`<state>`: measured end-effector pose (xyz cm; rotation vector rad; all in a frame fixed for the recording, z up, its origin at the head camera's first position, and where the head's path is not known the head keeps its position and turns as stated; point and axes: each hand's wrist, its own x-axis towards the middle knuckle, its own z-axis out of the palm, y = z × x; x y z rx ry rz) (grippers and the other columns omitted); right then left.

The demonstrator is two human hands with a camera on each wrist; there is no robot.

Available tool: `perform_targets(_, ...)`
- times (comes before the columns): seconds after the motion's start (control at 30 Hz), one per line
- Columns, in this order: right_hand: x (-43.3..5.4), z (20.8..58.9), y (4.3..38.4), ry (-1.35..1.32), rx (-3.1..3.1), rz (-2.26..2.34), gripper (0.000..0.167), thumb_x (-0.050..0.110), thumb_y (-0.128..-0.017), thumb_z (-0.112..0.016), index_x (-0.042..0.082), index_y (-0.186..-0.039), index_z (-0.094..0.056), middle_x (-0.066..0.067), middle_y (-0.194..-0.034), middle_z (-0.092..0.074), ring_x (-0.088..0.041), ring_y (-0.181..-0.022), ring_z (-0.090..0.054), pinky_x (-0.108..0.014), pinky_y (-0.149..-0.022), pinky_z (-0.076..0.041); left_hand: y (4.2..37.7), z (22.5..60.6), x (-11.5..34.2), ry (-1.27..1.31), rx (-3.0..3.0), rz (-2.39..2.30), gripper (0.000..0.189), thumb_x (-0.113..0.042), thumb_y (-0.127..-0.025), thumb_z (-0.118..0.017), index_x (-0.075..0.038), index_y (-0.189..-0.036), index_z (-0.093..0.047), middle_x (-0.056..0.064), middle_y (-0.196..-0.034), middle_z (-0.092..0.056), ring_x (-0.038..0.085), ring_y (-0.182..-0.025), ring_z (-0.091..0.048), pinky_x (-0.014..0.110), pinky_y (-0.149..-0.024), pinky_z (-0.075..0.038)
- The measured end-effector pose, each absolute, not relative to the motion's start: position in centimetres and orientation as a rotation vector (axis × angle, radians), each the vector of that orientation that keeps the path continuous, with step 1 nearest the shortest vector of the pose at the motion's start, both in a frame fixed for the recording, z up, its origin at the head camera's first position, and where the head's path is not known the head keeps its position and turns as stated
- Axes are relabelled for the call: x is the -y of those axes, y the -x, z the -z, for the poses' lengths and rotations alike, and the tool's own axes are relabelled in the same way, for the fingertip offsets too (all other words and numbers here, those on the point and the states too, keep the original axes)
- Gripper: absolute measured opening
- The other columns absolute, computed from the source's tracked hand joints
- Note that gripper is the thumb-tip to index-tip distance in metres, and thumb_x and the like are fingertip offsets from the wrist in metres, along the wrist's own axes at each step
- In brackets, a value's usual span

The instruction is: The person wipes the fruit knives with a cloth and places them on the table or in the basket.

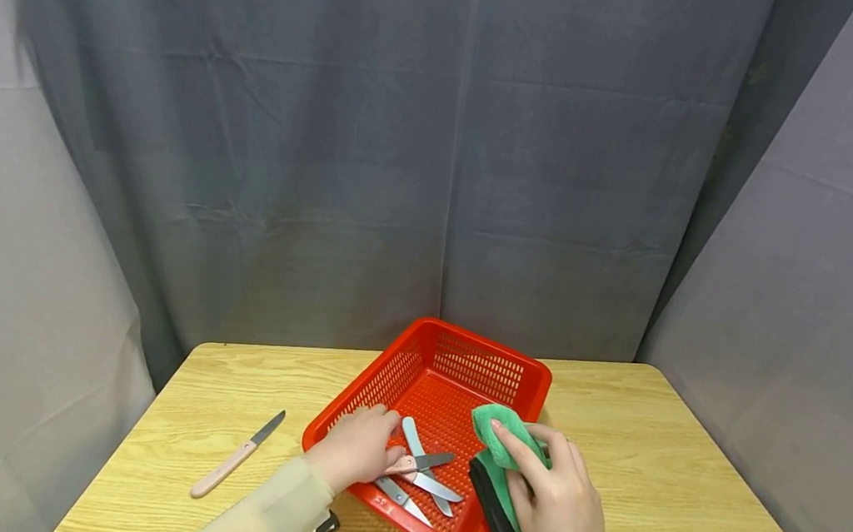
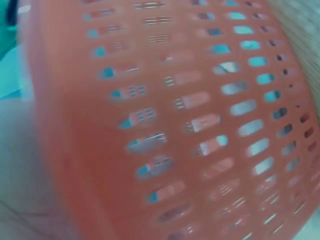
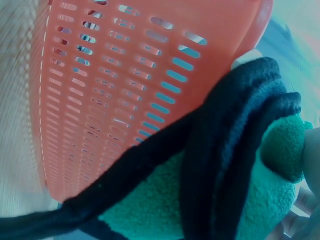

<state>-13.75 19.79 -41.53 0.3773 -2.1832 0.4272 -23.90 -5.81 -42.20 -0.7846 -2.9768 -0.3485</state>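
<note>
My left hand (image 1: 360, 446) reaches over the near left rim of a red plastic basket (image 1: 477, 337). Its thumb is beside a pink-handled knife (image 1: 434, 461); whether the fingers grip that handle cannot be made out. Under and around that knife lie several others, among them a light-blue-handled knife (image 1: 410, 432) and a grey-handled knife (image 1: 394, 491). At the basket's right side, my right hand (image 1: 559, 498) holds a bunched green cloth (image 1: 500, 422) with black edging. The right wrist view shows the cloth's black trim (image 3: 220, 150) against the basket's outer wall.
Left of the basket, a pink-handled knife (image 1: 230, 463) lies on the wooden table (image 1: 681, 470). A small black object (image 1: 326, 528) shows by the left sleeve. Grey curtains (image 1: 329, 166) enclose the back and sides. In the left wrist view, the slotted basket wall (image 2: 90, 150) fills most of the picture.
</note>
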Motion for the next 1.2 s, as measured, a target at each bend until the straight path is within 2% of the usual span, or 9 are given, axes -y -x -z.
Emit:
perform_targets(0.3, -19.8, 41.6, 13.7, -0.395, 2.153, -0.429, 0.073, -0.004, -0.068, -0.083, 0.031, -0.13, -0.071, -0.011, -0.112, -0.065, -0.024, -0.092, -0.061, -0.045, -0.062, -0.059, 22.6, 40.2, 9.2, 0.654, 2.763, 0.62, 0.014, -0.021, -0.092, -0.075, -0.012, -0.095, -0.064, 0.0, -0.09, -0.059, 0.02, -0.087, -0.059, 0.042, -0.078, -0.051)
perform_targets(0.5, -19.9, 41.7, 13.8, -0.408, 2.133, -0.452, 0.068, -0.003, -0.069, -0.08, 0.03, -0.129, -0.073, -0.012, -0.111, -0.065, -0.026, -0.092, -0.062, -0.048, -0.064, -0.059, 22.4, 40.4, 13.2, 0.407, 2.66, 0.722, 0.015, -0.015, -0.095, -0.072, -0.006, -0.104, -0.066, 0.01, -0.107, -0.064, 0.031, -0.104, -0.063, 0.049, -0.092, -0.053)
perform_targets(0.6, -19.9, 41.7, 13.8, -0.408, 2.141, -0.469, 0.066, -0.001, -0.071, -0.078, 0.03, -0.129, -0.073, -0.012, -0.111, -0.065, -0.026, -0.093, -0.062, -0.05, -0.067, -0.059, 22.4, 41.0, 15.6, 0.258, 2.655, 0.715, 0.009, -0.011, -0.096, -0.068, -0.004, -0.101, -0.065, 0.012, -0.104, -0.065, 0.031, -0.096, -0.065, 0.049, -0.085, -0.055)
perform_targets(0.67, -20.0, 41.7, 13.8, -0.413, 2.132, -0.468, 0.067, -0.002, -0.07, -0.079, 0.03, -0.129, -0.073, -0.011, -0.111, -0.065, -0.027, -0.093, -0.062, -0.05, -0.067, -0.059, 22.5, 41.6, 17.2, 0.172, 2.707, 0.681, 0.009, -0.01, -0.096, -0.067, -0.002, -0.1, -0.063, 0.014, -0.099, -0.064, 0.029, -0.083, -0.063, 0.045, -0.072, -0.054)
perform_targets(0.77, -20.0, 41.6, 13.8, -0.424, 2.108, -0.46, 0.07, -0.003, -0.067, -0.081, 0.029, -0.129, -0.073, -0.011, -0.111, -0.066, -0.026, -0.092, -0.063, -0.049, -0.066, -0.059, 22.5, 42.9, 19.3, 0.078, 2.83, 0.591, 0.018, -0.014, -0.094, -0.071, 0.001, -0.099, -0.062, 0.015, -0.092, -0.06, 0.027, -0.073, -0.058, 0.042, -0.059, -0.05)
perform_targets(0.83, -20.0, 41.6, 13.8, -0.432, 2.091, -0.452, 0.07, -0.004, -0.066, -0.082, 0.028, -0.128, -0.073, -0.011, -0.111, -0.066, -0.026, -0.092, -0.063, -0.048, -0.065, -0.059, 22.7, 43.8, 20.4, 0.036, 2.914, 0.517, 0.028, -0.018, -0.092, -0.075, 0.005, -0.102, -0.062, 0.017, -0.092, -0.058, 0.029, -0.073, -0.058, 0.044, -0.056, -0.049)
perform_targets(1.03, -20.0, 41.8, 13.9, -0.443, 2.061, -0.439, 0.071, -0.005, -0.064, -0.083, 0.027, -0.127, -0.074, -0.011, -0.109, -0.066, -0.025, -0.089, -0.063, -0.045, -0.061, -0.058, 23.3, 46.3, 22.9, -0.023, 3.079, 0.389, 0.049, -0.029, -0.086, -0.082, 0.01, -0.106, -0.061, 0.022, -0.096, -0.059, 0.039, -0.081, -0.062, 0.058, -0.066, -0.053)
perform_targets(1.2, -20.1, 41.8, 13.9, -0.441, 2.063, -0.437, 0.071, -0.005, -0.064, -0.083, 0.027, -0.127, -0.074, -0.011, -0.109, -0.066, -0.025, -0.089, -0.063, -0.045, -0.06, -0.058, 23.8, 47.5, 24.3, -0.035, 3.177, 0.387, 0.051, -0.027, -0.085, -0.084, 0.012, -0.108, -0.061, 0.021, -0.096, -0.06, 0.039, -0.081, -0.064, 0.059, -0.07, -0.055)
